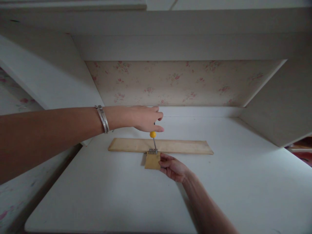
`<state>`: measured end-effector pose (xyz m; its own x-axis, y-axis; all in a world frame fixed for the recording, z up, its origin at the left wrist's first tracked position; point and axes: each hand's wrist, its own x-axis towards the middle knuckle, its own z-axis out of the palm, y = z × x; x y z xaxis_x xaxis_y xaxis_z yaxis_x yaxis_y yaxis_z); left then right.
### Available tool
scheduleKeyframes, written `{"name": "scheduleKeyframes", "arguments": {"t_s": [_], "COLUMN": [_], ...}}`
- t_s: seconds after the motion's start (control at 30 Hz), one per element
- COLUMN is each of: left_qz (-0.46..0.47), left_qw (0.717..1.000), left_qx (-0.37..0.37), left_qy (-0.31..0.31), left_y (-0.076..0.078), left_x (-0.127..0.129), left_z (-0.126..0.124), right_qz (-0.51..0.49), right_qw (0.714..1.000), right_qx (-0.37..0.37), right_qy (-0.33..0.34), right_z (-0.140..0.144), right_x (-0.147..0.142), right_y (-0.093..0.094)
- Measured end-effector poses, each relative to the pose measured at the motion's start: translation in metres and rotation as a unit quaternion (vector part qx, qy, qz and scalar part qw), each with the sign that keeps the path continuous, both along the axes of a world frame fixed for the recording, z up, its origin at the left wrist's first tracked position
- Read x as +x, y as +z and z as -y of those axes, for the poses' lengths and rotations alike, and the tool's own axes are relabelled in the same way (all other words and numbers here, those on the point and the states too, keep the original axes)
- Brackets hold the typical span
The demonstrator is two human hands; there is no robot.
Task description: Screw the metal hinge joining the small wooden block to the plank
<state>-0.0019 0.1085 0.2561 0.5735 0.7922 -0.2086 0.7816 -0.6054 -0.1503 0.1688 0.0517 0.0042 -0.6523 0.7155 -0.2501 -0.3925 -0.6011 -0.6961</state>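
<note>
A white desk (219, 182) carries a long wooden board (185, 146). A small wooden block (151, 161) touches the board's near edge, joined by a metal hinge (153, 151). The left hand (143, 117) closes on a yellow-tipped screwdriver (153, 139) standing on the hinge. The right hand (173, 167) grips the block.

A long board (161, 146) is laid crosswise on the counter (122, 195) at the centre of the frame. A small block (152, 161) is set against its near edge, joined by a hinge (153, 151), from which a screwdriver (153, 139) is stood upright. The left hand (143, 118) is placed above its knob; the right hand (173, 167) is rested just right of the block. A wall (180, 83) is seen behind.
</note>
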Motion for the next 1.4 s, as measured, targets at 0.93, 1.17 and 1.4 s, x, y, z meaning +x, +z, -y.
{"name": "scheduleKeyframes", "arguments": {"t_s": [0.93,1.17,1.4], "left_qz": [-0.005,0.005,0.030], "left_qw": [0.983,0.980,0.996], "left_qx": [0.096,0.104,0.062], "left_qy": [0.155,0.167,0.054], "left_y": [-0.002,-0.005,-0.008], "left_x": [0.000,0.001,-0.005], "left_z": [0.006,0.004,-0.004], "right_qz": [0.000,0.001,-0.004], "right_qw": [1.000,1.000,1.000], "right_qx": [0.000,0.002,0.000], "right_qy": [-0.003,-0.005,-0.007], "right_z": [0.002,0.002,0.001], "right_x": [-0.001,0.000,-0.001], "right_y": [0.006,0.007,0.003]}}
